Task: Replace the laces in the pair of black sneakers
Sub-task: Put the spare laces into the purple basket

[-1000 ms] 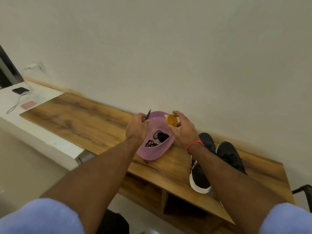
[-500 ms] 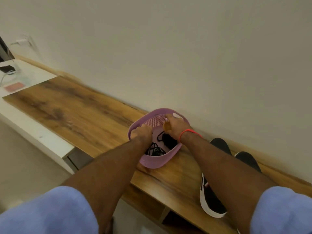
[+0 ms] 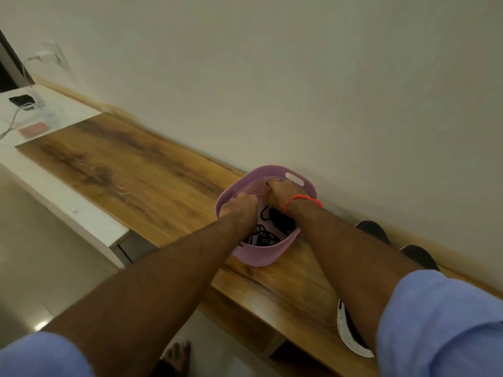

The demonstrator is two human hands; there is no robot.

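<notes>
laces (image 3: pixel 262 236) in basket (image 3: pixel 261 254) on shelf (image 3: pixel 130 170), sneakers (image 3: pixel 373 229) right of basket

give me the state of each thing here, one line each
pink basket: upright on the wooden shelf, black laces lying inside
left hand: down in the basket, grip hidden
right hand: down in the basket, grip hidden
black sneakers: on the shelf beside the basket, partly hidden by the right arm

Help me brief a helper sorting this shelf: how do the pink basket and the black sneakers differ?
The basket is pink perforated plastic; the sneakers are black with white soles. The basket sits left of the sneakers on the wooden shelf. Both hands, left and right, reach into the basket, which holds black laces; neither touches the sneakers, which are partly hidden by the right arm. Both rest on the shelf by the wall.
</notes>
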